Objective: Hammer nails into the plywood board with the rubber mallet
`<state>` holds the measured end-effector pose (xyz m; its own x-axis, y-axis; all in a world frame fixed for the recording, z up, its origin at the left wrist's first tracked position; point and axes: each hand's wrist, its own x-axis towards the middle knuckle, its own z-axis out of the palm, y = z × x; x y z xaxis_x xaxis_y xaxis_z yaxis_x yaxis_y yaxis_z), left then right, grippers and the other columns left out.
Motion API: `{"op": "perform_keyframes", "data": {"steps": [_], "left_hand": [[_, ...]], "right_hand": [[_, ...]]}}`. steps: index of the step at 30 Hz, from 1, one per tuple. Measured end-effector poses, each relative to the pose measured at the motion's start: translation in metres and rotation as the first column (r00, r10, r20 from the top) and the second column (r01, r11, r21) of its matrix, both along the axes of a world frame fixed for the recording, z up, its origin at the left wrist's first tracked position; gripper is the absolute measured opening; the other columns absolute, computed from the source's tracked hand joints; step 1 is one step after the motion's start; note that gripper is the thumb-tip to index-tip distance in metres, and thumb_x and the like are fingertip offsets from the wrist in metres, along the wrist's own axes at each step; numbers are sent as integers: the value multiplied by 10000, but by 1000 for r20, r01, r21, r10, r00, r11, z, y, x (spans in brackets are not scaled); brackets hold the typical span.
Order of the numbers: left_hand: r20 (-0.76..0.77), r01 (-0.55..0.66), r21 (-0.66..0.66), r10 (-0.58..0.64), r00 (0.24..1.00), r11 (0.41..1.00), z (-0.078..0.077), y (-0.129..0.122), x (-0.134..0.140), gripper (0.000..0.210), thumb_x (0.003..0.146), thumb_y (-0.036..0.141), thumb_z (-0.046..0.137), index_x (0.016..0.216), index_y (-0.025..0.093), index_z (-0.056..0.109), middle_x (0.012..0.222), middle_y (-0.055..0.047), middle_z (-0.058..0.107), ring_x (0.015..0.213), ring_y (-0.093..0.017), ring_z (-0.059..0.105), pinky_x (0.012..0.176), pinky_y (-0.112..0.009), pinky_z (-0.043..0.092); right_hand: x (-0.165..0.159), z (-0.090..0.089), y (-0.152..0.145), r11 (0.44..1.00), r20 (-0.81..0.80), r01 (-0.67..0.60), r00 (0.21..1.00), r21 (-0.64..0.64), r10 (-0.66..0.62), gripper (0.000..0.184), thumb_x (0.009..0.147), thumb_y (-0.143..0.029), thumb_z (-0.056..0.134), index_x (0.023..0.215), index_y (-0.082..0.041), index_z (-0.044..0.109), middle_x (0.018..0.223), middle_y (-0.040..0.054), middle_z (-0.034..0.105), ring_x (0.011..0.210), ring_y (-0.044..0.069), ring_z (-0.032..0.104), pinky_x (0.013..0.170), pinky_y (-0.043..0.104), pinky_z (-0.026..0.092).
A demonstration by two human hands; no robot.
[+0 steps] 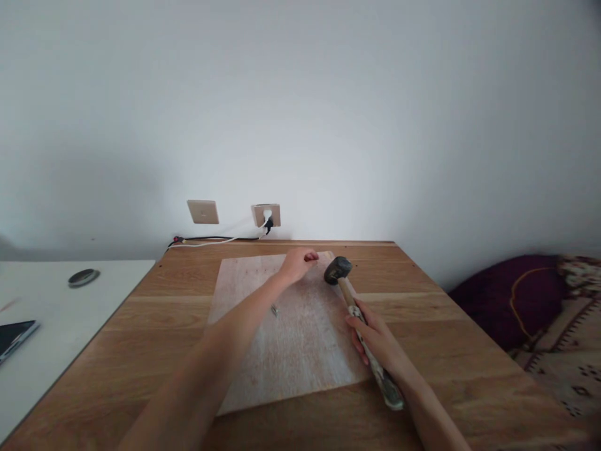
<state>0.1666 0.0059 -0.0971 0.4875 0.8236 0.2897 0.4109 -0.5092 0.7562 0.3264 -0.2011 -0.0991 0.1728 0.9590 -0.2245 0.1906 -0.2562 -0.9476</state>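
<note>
A thin, pale wooden board lies flat on the wooden table. Over its far edge, my left hand is closed in a pinch; whatever the fingertips hold is too small to make out. My right hand wraps round the handle of a mallet with a black head and a worn, paint-marked wooden grip. The mallet's head is at the board's far right corner, to the right of my left hand. A few small metal pieces, perhaps nails, lie on the board beside my left forearm.
The wooden table meets a white wall with a socket, plugged cables and a blank plate. On a white surface at left are a grey ring-shaped roll and a dark device. A purple cushion is at right.
</note>
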Motion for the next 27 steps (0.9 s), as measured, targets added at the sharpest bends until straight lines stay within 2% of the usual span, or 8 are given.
{"op": "perform_keyframes", "data": {"steps": [4,10,15,18,22,27], "left_hand": [[-17,-23,4,24,1000,1000,-11,1,15,170,800,16,666,853,144,764,887,-83,786,853,-212,713,860,-336,548],[-16,-38,-29,38,999,999,-22,5,17,194,776,6,664,863,151,759,871,-56,781,820,-188,714,816,-300,558],[-11,-48,-28,48,999,998,-23,8,16,104,785,84,713,850,151,760,840,-52,771,792,-188,693,790,-296,544],[1,-62,-26,62,998,998,-24,7,16,105,783,94,714,858,158,751,811,-33,757,775,-184,681,790,-302,542],[30,-79,-29,80,996,996,-27,5,16,201,779,71,715,960,157,724,834,-33,753,775,-173,685,793,-297,548],[43,-88,-58,90,995,994,-29,5,16,285,766,34,724,1023,151,689,877,-44,763,781,-164,695,780,-287,557]], "right_hand": [[1,0,0,1000,-27,-5,1000,9,6,804,761,-534,577,1447,-142,428,421,-138,455,305,117,372,292,198,319],[6,-2,3,998,-64,-52,996,29,54,667,779,-547,587,1325,-174,502,406,-148,430,300,111,343,281,199,318],[13,12,16,991,45,-105,994,79,101,365,847,-537,555,1040,-228,534,425,-132,449,299,101,352,285,202,324],[17,22,32,984,139,-134,983,116,118,261,875,-488,536,949,-239,516,439,-121,461,311,104,381,300,201,329],[16,22,50,978,256,-137,962,156,94,216,910,-427,522,984,-226,549,451,-109,471,330,114,436,338,199,342],[9,14,50,973,327,-145,942,179,80,273,937,-410,501,1099,-211,595,480,-90,499,350,134,481,377,219,382]]}}
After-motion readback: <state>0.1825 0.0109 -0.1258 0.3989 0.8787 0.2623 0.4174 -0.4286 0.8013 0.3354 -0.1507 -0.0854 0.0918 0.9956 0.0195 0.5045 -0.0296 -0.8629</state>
